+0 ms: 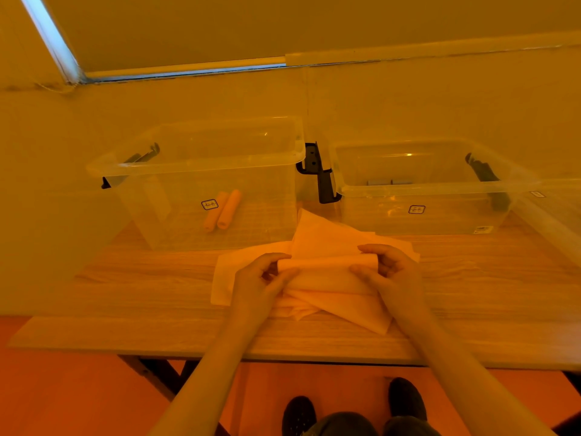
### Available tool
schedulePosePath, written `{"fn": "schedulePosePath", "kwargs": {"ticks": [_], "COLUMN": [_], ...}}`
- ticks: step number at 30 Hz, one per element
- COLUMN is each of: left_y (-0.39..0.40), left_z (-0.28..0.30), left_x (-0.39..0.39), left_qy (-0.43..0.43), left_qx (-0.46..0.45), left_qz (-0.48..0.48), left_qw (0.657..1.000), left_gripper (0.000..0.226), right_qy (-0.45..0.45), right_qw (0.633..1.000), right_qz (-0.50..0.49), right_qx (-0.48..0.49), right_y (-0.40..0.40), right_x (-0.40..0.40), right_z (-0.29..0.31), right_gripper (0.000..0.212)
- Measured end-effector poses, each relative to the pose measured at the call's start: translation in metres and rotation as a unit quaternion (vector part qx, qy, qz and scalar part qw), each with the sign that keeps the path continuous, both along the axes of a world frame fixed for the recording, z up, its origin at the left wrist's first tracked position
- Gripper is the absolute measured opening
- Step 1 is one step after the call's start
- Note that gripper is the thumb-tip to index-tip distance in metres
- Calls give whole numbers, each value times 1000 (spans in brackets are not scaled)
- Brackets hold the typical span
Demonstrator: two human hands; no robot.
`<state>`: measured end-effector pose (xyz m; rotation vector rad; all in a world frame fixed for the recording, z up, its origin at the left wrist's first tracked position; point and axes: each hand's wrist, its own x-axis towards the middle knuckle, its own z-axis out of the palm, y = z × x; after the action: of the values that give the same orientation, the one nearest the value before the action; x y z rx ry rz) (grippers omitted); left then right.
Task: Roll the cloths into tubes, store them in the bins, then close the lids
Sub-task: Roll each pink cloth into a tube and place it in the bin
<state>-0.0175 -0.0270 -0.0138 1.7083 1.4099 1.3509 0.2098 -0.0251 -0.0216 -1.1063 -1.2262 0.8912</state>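
A pale cloth (pixel 327 269) lies partly rolled into a tube on the wooden table (pixel 157 284), on top of several loose cloths (pixel 349 306). My left hand (pixel 261 281) pinches the tube's left end and my right hand (pixel 386 269) grips its right end. Behind stand two clear plastic bins without lids on them. The left bin (pixel 201 162) holds two rolled orange cloths (pixel 221 210). The right bin (pixel 434 187) shows no cloth inside.
Black latch handles (pixel 320 177) hang on the bins' sides between them. A clear lid (pixel 553 209) lies at the far right of the table. A wall rises right behind the bins. My feet (pixel 352 407) show below the table's front edge on an orange floor.
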Motion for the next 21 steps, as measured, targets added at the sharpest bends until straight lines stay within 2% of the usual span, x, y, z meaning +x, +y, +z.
{"fn": "schedulePosePath", "kwargs": {"ticks": [3,10,13,17,21], "left_y": [1,3,3,3,2], "left_z": [-1,-5,-4,-3,-2], "left_x": [0,-3,-2,-1,-1], "left_qy": [5,-20,7,19,8], "left_qx": [3,26,41,42,37], "left_qz": [-4,-23,-11,4,-6], "left_qw": [1000,999,999,999,999], "left_gripper": [19,40,33,22,24], "right_qy": [0,-18,-20,-18,-26], "right_qw": [1000,1000,1000,1000,1000], "right_qz": [2,-16,-12,4,-7], "right_qx": [-4,-3,-1,7,10], "right_y": [-1,0,-1,0,-1], "right_x": [0,-1,-1,-1,-2], "right_z": [0,1,2,2,2], "right_gripper": [31,18,19,31,22]}}
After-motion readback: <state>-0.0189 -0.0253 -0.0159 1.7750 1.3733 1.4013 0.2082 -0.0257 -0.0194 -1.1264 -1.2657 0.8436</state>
